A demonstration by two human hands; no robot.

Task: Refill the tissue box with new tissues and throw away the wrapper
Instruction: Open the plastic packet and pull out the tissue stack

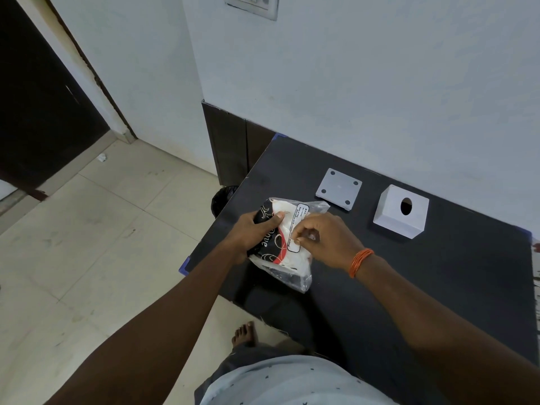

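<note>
A pack of tissues (pixel 287 258) in a clear plastic wrapper with black, red and white print is held above the left part of the black table (pixel 409 273). My left hand (pixel 251 232) grips its left side. My right hand (pixel 324 238) pinches the wrapper on top with thumb and fingers. The white tissue box cover (pixel 400 213), with a round hole in its top, stands on the table to the right. Its grey base plate (pixel 339 190) lies flat beside it, to the left.
A dark bin (pixel 222 198) stands on the floor just left of the table, partly hidden by its edge. The white wall runs behind the table. My bare foot (pixel 245 334) is on the tiled floor below. A dark doorway is at far left.
</note>
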